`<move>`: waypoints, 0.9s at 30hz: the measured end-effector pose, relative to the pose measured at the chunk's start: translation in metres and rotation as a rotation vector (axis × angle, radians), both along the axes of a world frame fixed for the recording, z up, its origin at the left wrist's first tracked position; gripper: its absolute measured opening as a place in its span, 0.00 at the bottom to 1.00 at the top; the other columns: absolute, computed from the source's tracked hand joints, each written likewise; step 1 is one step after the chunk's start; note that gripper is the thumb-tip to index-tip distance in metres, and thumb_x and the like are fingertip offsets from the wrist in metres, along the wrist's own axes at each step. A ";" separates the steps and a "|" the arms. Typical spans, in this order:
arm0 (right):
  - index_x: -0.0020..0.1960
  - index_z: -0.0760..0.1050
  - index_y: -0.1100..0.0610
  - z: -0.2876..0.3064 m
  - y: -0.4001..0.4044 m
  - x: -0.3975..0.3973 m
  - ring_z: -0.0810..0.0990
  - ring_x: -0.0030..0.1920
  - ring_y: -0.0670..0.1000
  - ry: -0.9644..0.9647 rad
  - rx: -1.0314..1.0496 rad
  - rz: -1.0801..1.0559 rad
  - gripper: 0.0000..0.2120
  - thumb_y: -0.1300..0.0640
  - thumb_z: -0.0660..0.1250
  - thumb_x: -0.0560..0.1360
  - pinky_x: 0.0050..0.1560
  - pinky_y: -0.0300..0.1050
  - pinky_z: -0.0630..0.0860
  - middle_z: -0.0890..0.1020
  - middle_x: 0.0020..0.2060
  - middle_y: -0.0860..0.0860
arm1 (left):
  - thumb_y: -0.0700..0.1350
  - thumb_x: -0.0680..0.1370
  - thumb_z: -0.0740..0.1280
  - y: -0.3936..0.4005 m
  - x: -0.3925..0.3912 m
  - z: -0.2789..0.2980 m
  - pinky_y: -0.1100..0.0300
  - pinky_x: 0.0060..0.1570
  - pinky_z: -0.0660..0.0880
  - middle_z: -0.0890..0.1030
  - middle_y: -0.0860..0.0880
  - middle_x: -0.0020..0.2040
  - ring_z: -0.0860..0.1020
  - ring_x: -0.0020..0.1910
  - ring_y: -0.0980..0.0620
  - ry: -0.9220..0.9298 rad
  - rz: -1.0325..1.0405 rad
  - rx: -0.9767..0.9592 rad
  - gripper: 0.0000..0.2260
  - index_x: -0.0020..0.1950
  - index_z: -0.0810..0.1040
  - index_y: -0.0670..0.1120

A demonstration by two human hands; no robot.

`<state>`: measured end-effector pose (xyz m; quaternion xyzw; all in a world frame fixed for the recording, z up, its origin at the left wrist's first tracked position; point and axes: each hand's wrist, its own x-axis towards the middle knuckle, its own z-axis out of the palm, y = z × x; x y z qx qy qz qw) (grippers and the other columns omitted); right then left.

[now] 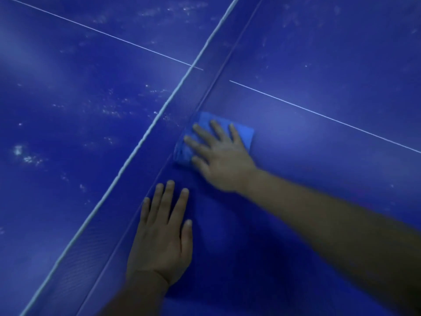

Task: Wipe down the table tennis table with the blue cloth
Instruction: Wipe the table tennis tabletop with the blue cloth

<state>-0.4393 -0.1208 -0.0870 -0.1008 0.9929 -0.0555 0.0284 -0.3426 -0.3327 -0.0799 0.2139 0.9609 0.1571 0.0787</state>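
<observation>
The right hand (222,156) lies flat with fingers spread, pressing the cloth (241,131) onto the table (319,156) right at the foot of the net (191,92). The left hand (163,233) rests open on the table nearby, holding nothing. To wipe well here, I'd keep the palm's weight even and sweep along the net's base. The cloth sits mostly under the fingers, showing beyond the fingertips.

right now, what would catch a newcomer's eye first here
The right hand pressing a folded blue cloth flat against the base of the net, mid-frame. Just below, the left hand rests flat on the table. Beyond the net, whitish smudges speckle the surface.
</observation>
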 end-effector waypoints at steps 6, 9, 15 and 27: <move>0.81 0.52 0.43 0.007 0.058 -0.091 0.48 0.80 0.60 -0.047 0.001 -0.391 0.27 0.40 0.45 0.83 0.75 0.69 0.45 0.52 0.81 0.47 | 0.54 0.81 0.51 0.000 0.000 0.000 0.47 0.75 0.46 0.56 0.48 0.80 0.48 0.80 0.48 -0.019 -0.015 -0.047 0.26 0.78 0.59 0.50; 0.80 0.56 0.44 0.001 0.016 -0.039 0.53 0.79 0.61 0.031 0.006 -0.161 0.27 0.40 0.45 0.82 0.74 0.69 0.48 0.57 0.80 0.48 | 0.53 0.81 0.51 -0.001 -0.001 0.000 0.45 0.75 0.48 0.57 0.47 0.80 0.49 0.80 0.47 -0.035 -0.029 -0.070 0.26 0.78 0.60 0.50; 0.81 0.52 0.43 0.012 0.063 -0.089 0.49 0.80 0.58 -0.033 0.077 -0.213 0.26 0.41 0.46 0.84 0.76 0.66 0.47 0.53 0.81 0.47 | 0.53 0.80 0.52 -0.002 -0.001 0.000 0.45 0.74 0.49 0.57 0.47 0.80 0.51 0.80 0.46 -0.034 -0.051 -0.091 0.26 0.78 0.62 0.49; 0.80 0.53 0.41 0.007 0.049 -0.091 0.48 0.80 0.59 -0.021 0.021 -0.337 0.27 0.40 0.44 0.82 0.76 0.67 0.44 0.53 0.81 0.46 | 0.54 0.80 0.52 -0.002 -0.003 -0.001 0.43 0.72 0.51 0.58 0.45 0.80 0.52 0.79 0.45 -0.029 -0.059 -0.147 0.26 0.78 0.61 0.48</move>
